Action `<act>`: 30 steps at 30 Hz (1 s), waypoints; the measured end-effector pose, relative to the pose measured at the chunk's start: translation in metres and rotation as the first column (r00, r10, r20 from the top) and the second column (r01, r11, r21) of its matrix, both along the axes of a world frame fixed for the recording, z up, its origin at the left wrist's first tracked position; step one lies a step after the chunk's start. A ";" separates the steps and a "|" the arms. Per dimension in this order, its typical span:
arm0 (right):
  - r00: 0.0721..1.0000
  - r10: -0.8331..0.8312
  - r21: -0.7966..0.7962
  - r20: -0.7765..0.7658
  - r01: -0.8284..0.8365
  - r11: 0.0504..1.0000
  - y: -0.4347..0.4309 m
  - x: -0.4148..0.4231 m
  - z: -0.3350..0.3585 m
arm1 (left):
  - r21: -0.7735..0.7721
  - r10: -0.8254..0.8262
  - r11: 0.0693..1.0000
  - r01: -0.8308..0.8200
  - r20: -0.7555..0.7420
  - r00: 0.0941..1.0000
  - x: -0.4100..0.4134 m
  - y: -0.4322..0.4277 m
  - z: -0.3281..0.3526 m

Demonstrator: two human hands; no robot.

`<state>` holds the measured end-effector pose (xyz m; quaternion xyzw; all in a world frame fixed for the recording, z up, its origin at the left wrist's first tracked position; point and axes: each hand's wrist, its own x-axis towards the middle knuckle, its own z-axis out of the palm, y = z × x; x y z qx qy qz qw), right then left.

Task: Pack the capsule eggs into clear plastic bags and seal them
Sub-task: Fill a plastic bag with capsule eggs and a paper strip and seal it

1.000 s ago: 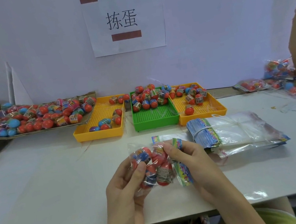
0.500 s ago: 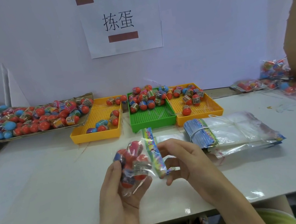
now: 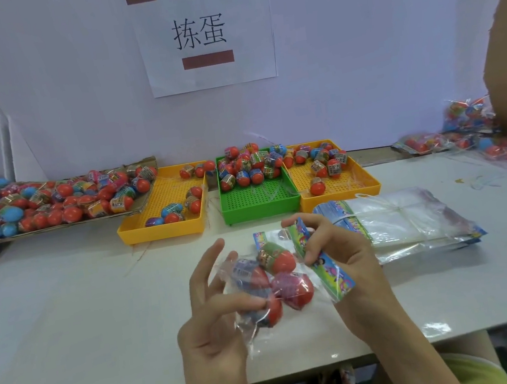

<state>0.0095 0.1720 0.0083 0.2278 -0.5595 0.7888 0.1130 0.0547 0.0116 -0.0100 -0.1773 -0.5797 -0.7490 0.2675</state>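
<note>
Nearest, held above the front of the white table (image 3: 67, 318): a filled clear bag (image 3: 270, 288) with several capsule eggs (image 3: 280, 258) inside, shared between two hands. Left hand (image 3: 212, 323) cupped under the egg end, thumb pressed against the plastic and the other fingers spread loosely, probably to bunch the eggs away from the mouth. Right hand (image 3: 337, 255) curled round the printed header strip (image 3: 322, 263), thumb and fingers pinching it along its length, most likely folding or pressing the flap closed, so sealing looks like the step in hand. Just behind, under the right hand, one flat bag (image 3: 269, 238), seemingly staged for the next fill. Beside that, to the right, a tied bundle of empty bags (image 3: 408, 221), kept within easy reach. Farther back, three mesh trays in a row: left yellow tray (image 3: 166, 234), green tray (image 3: 261, 207), right yellow tray (image 3: 344, 193), each with loose eggs, perhaps sorted by kind. Far left, a cardboard sheet (image 3: 145, 201) heaped with the bulk supply; far right, finished packs (image 3: 429, 142) piled apart from unpacked stock. On the wall, a paper sign (image 3: 205, 31).
</note>
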 end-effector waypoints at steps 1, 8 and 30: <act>1.000 0.001 0.010 0.014 -0.002 1.000 -0.001 0.001 0.000 | 0.022 -0.004 1.000 0.004 0.005 1.000 0.000 0.001 0.001; 0.994 0.037 0.453 -0.105 0.015 0.892 0.011 0.007 0.008 | 0.051 0.035 0.998 -0.038 0.066 0.997 -0.002 0.000 -0.002; 0.780 -0.443 -0.021 0.441 0.503 0.864 0.187 -0.087 0.056 | 0.048 -0.014 0.999 0.001 0.293 0.956 -0.013 0.002 -0.001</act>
